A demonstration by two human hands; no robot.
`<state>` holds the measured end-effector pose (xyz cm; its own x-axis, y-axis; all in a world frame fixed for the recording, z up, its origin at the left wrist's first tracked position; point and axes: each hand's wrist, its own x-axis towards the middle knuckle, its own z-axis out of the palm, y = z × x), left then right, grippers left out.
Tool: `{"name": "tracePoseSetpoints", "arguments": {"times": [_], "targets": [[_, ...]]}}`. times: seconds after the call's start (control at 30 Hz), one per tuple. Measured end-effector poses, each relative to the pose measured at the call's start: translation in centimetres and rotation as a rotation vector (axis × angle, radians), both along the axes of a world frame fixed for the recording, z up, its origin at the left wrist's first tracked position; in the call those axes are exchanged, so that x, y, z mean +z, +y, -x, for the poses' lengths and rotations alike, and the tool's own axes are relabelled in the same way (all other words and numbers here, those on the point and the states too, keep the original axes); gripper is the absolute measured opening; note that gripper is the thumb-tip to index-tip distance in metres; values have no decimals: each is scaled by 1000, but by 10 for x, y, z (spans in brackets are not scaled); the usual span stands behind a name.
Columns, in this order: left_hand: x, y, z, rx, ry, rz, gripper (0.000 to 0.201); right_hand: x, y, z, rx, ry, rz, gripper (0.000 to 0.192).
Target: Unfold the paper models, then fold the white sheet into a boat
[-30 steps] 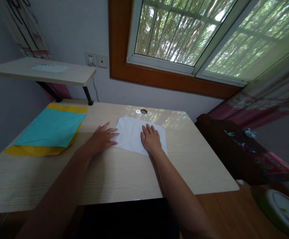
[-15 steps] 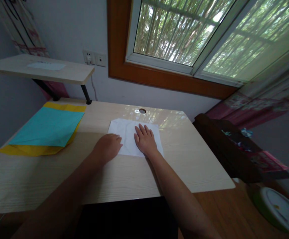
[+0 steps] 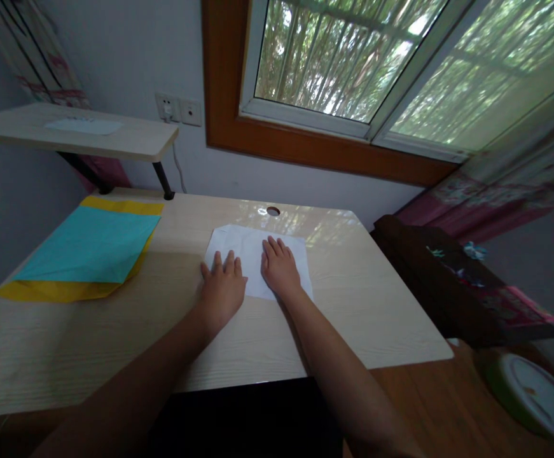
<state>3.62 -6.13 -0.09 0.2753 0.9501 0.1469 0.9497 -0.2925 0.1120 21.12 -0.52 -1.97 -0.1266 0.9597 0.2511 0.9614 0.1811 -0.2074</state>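
Our left hand (image 3: pixel 222 289) has uncurled from a fist and now lies flat, fingers spread, on the white paper (image 3: pixel 248 251). The creased sheet lies flat on the desk (image 3: pixel 353 299); our right hand (image 3: pixel 280 273), at three o'clock of the left, presses it open-palmed, gripping nothing.

paper (image 3: pixel 250 251): white | sheets (image 3: pixel 88 245): teal over yellow | curtain (image 3: pixel 491 191): pink (seemingly patterned)

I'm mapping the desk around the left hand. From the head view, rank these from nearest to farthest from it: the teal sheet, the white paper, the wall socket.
1. white paper: under the left hand, which lies flat on it.
2. teal sheet: to its left, on the desk, over a yellow sheet.
3. wall socket: farthest, on the wall behind.
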Motion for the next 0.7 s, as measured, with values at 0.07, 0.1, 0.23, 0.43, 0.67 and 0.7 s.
{"name": "tracePoseSetpoints", "arguments": {"times": [0.07,0.1,0.23,0.43,0.67,0.7], "targets": [[-2,12,7,11,-5,0,51,0,-1,0,12,-3,-1,48],[-3,18,10,11,-10,-7,52,0,-2,1,19,-4,-4,48],[-10,40,18,12,-36,-47,55,1,-4,2,52,-9,-20,48],[-17,73,22,-1,-35,-110,59,1,-6,3,66,-10,-24,48],[-18,97,25,44,-62,-120,62,0,-8,2,74,-30,-21,51],[-19,98,25,49,-64,-119,62,0,-8,1,78,-37,-15,52]]}}
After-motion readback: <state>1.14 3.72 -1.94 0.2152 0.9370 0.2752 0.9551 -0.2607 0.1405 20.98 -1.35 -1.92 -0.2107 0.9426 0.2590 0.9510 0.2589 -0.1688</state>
